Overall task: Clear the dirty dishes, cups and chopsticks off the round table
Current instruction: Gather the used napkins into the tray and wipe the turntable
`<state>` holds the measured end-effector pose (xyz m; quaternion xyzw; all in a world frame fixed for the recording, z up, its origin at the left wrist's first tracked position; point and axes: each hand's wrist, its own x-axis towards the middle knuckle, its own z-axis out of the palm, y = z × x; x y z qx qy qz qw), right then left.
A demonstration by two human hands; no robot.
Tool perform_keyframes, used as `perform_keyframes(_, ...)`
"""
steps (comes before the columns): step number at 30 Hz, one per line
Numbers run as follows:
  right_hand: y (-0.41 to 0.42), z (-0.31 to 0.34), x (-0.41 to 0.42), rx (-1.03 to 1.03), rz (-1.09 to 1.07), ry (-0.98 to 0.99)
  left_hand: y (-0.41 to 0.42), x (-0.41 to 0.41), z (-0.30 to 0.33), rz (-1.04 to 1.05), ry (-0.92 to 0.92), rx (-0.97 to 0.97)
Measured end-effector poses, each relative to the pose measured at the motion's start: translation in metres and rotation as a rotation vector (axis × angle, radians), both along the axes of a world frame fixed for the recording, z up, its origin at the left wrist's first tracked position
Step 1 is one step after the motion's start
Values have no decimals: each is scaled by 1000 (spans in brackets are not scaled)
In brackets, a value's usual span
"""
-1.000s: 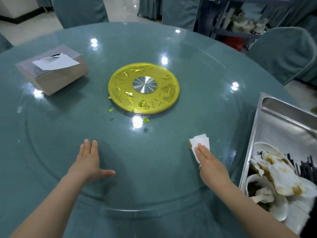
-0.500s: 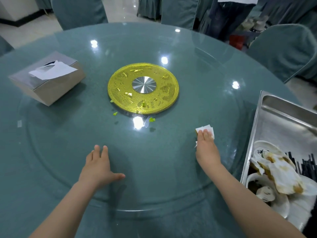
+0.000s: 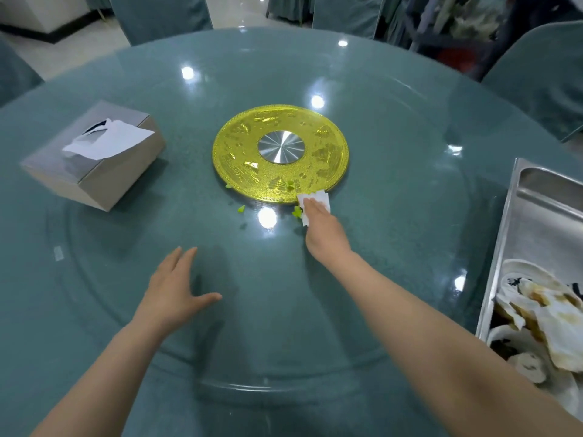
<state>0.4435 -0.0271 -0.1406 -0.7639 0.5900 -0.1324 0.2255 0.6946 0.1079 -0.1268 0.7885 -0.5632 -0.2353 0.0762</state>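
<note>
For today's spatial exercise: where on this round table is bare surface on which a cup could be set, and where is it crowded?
Bare glass lies between the tissue box and the left hand, and between the gold disc and the metal tray. Crowded: the disc's near edge, where the right hand presses a napkin beside green scraps, and the tray's dish pile.

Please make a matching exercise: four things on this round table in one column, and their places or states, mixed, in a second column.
1. grey cardboard tissue box
2. golden round centre disc
3. white paper napkin
4. steel tray

a. pressed under the right hand
b. middle of the table
c. right edge, holding dirty dishes
d. left side, a tissue sticking out

Pairs: 1-d, 2-b, 3-a, 4-c
</note>
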Motion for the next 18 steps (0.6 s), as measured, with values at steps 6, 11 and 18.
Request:
perform_keyframes(6, -16, -4, 14, 42, -123, -146, 11, 31, -24, 65, -177, 157)
perform_keyframes(11, -34, -6, 30, 2, -297, -258, 9, 21, -35, 31, -194, 196)
perform_keyframes(18, -34, -22, 43, -55, -151, 165, 12, 1, -37, 47, -176, 256)
